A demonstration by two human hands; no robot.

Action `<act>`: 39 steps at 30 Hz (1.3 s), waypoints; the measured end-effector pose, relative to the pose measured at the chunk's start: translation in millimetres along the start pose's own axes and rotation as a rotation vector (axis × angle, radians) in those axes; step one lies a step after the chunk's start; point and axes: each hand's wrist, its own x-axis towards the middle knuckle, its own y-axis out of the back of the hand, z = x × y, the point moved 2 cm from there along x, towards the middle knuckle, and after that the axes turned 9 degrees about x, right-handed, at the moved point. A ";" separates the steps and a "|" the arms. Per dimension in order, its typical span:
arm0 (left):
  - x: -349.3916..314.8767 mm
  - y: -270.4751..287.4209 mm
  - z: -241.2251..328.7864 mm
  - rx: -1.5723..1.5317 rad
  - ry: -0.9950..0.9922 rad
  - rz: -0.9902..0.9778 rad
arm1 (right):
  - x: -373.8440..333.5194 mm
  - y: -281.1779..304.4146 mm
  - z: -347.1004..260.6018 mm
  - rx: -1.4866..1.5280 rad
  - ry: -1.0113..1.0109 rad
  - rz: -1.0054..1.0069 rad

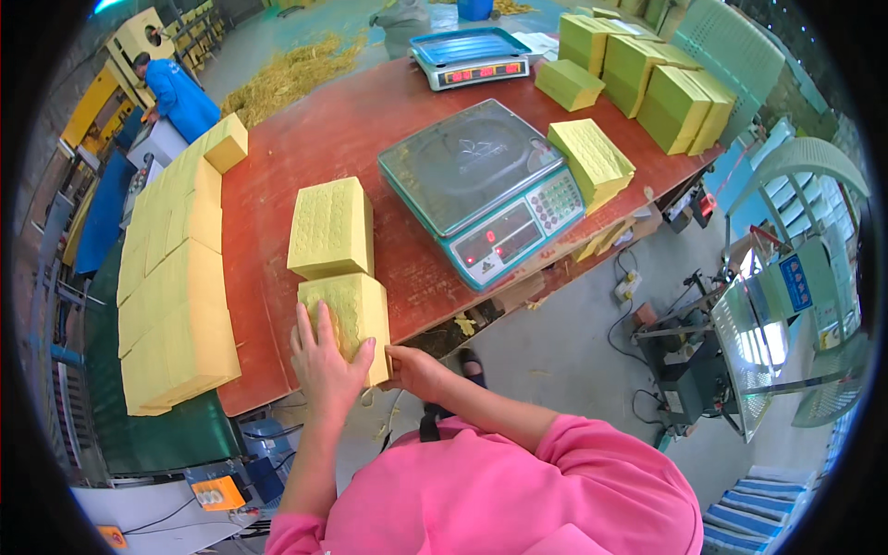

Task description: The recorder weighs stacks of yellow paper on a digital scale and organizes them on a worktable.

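At the table's near edge stands a block-like stack of yellow paper (372, 319), its top stamped with curved marks. My left hand (331, 356) lies on its top and near side, with the fingers stretched and the thumb apart. At the stack's lower right corner is my right hand (413, 370), its fingers closed on the edge; the fingertips are partly hidden. Just behind stands a second yellow paper stack (328, 222), close against the first. To the right is a teal weighing scale (472, 171) with a bare dark pan and a lit display.
Yellow stacks form a long row (176, 268) on the left, beside a green surface (102, 370). More stacks (638, 74) and a second scale (470, 55) occupy the red table's (305, 120) far side. A person in blue (180, 92) works far left. Chairs (786, 287) stand right.
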 end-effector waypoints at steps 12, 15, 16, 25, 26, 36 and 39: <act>-30.3 4.1 36.6 -0.982 0.114 0.210 | -141.7 -123.6 -174.7 -1.249 0.547 -0.374; 39.5 -7.4 102.1 -1.892 0.053 0.303 | -159.9 -138.4 -244.3 -1.469 0.711 -0.337; 69.3 -14.2 127.6 -1.933 0.094 0.294 | -164.9 -151.5 -265.9 -1.603 0.804 -0.263; 231.5 -55.6 257.9 -2.630 0.158 -0.070 | -88.7 -154.8 -428.5 -2.064 1.046 0.011; 230.1 -65.7 261.9 -2.647 0.182 -0.078 | -81.9 -152.8 -437.3 -2.092 1.020 0.003; 139.7 6.1 130.5 -0.747 0.438 0.131 | -79.4 -136.8 -390.1 -2.385 1.049 0.016; 152.3 15.2 66.6 0.146 0.392 0.271 | -80.7 -145.0 -382.3 -2.409 1.012 0.032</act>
